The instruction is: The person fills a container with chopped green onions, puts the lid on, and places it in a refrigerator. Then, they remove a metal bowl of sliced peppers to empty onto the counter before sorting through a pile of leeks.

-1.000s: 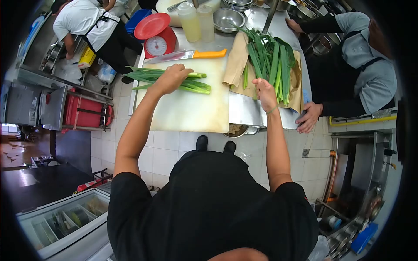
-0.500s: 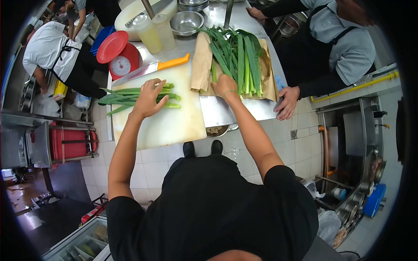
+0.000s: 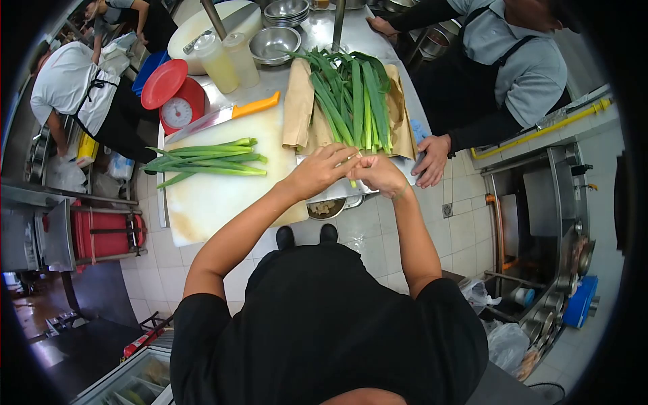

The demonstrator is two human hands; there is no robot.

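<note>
My left hand (image 3: 322, 170) and my right hand (image 3: 382, 174) meet at the table's front edge, fingers pinched together on one green onion (image 3: 352, 183). Its pale end pokes out below the fingers, while the rest runs up toward the pile behind. That pile of green onions (image 3: 361, 101) lies on brown paper (image 3: 298, 111). Several more green onions (image 3: 212, 160) rest side by side on the white cutting board (image 3: 226, 212). Behind them a knife with an orange handle (image 3: 256, 106) lies along the board's far edge.
A red kitchen scale (image 3: 179, 111), two squeeze bottles (image 3: 217, 66) and metal bowls (image 3: 275, 46) stand farther back. At the right, a co-worker's hand (image 3: 434, 160) rests on the table corner. A pan (image 3: 327, 208) with pale pieces sits below the table edge.
My left hand has left the green onions on the board and come right to join my right hand. My right hand has drawn one green onion slightly toward me.
</note>
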